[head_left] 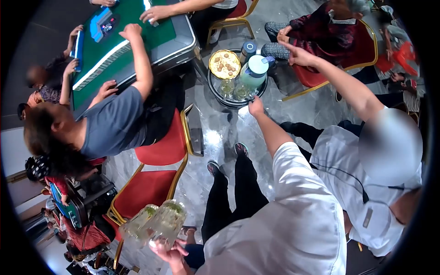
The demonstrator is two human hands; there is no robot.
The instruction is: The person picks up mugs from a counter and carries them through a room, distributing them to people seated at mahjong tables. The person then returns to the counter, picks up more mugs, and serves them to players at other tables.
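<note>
At the bottom left, my left hand [170, 253] is closed around the bases of clear glass cups [167, 220] with green leaves inside; at least two show, tilted and a little blurred. My right hand [256, 107] reaches forward to a round stand, its fingers closed at the handle of a glass mug [242, 91]. Another glass mug [226, 87] stands beside that one. Behind them on the round stand [214, 94] are a pale green jug [256, 73], a dark flask [248, 49] and a yellow-rimmed plate [224, 64] of small round food pieces.
A green mahjong table [160, 39] with a row of tiles stands at the upper left, people seated around it. Red chairs [158, 146] are at my left. A person in white [339, 160] at right points toward the stand. Another person [332, 36] sits beyond it.
</note>
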